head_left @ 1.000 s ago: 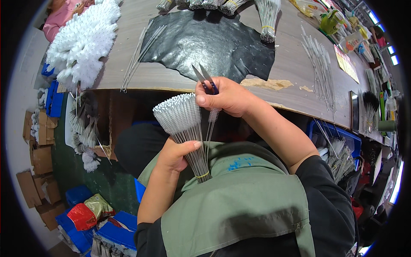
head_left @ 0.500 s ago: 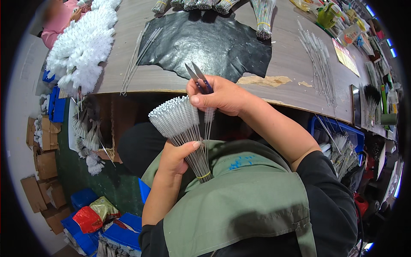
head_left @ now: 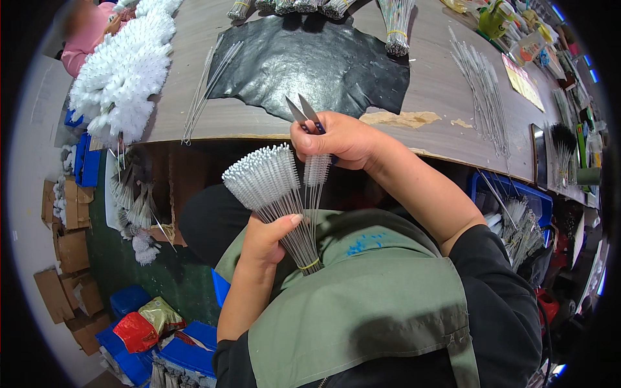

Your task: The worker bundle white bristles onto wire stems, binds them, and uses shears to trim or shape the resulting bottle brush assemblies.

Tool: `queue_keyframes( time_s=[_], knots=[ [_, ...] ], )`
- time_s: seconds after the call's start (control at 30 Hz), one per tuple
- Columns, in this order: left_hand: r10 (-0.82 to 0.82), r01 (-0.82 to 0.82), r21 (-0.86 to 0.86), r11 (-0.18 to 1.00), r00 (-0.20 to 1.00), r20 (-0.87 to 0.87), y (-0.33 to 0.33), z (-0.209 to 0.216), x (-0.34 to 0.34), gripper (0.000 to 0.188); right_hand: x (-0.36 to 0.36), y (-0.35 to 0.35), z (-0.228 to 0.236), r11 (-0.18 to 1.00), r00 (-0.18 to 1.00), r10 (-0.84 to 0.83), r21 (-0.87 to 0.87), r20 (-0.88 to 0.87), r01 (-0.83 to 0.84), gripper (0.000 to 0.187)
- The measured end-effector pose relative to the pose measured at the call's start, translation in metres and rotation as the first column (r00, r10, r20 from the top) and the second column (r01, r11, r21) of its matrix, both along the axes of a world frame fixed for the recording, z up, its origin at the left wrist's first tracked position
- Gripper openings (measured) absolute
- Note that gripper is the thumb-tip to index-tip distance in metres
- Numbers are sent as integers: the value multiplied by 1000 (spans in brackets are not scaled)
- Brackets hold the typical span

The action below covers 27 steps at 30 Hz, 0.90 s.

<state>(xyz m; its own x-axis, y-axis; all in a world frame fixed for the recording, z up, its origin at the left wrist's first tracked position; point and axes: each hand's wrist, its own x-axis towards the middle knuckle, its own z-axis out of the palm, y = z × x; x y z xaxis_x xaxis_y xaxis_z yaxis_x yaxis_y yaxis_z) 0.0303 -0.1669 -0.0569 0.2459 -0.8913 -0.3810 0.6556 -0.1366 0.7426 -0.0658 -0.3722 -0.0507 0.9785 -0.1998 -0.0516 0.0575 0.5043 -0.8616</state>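
Observation:
My left hand (head_left: 266, 238) is closed around the wire stems of a bundle of small white-bristled brushes (head_left: 265, 178), fanned out at the top. A yellow band (head_left: 309, 264) ties the stems near their lower end. My right hand (head_left: 337, 141) grips a pair of thread snips (head_left: 305, 116), blades apart and pointing up and away from me. Below its fingers, a few brushes (head_left: 316, 171) stand split off to the right of the main bundle. Whether the right fingers also pinch these brushes is partly hidden.
A black sheet (head_left: 310, 64) covers the table's middle, with banded brush bundles (head_left: 396, 29) behind it. Loose wire brushes (head_left: 217, 84) lie left, more brushes (head_left: 480, 90) right. A white bristly heap (head_left: 123, 77) sits far left near a person in pink (head_left: 87, 35). Blue bins stand beside me.
My right hand has shifted slightly right with the snips. More brushes now stand in the separated group beneath it. My left hand keeps its hold on the bundle.

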Motion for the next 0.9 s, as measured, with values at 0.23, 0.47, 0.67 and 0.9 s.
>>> queue_keyframes(
  time_s=[0.23,0.47,0.67,0.9],
  knots=[
    [9,-9,7,1000,1000,23,3,4,-2,57,1,5,22,990,1000,12,-141,-3,-12,39],
    [27,-27,-4,1000,999,45,6,8,-6,48,-5,8,18,996,1000,26,-87,11,-25,35],
    [-1,1,-38,999,1000,7,7,8,-7,60,-8,13,27,997,998,-7,-76,-66,2,36],
    [41,-41,-51,998,999,9,5,9,-11,59,-6,8,26,975,1000,-7,-221,-13,4,33]
  ],
)
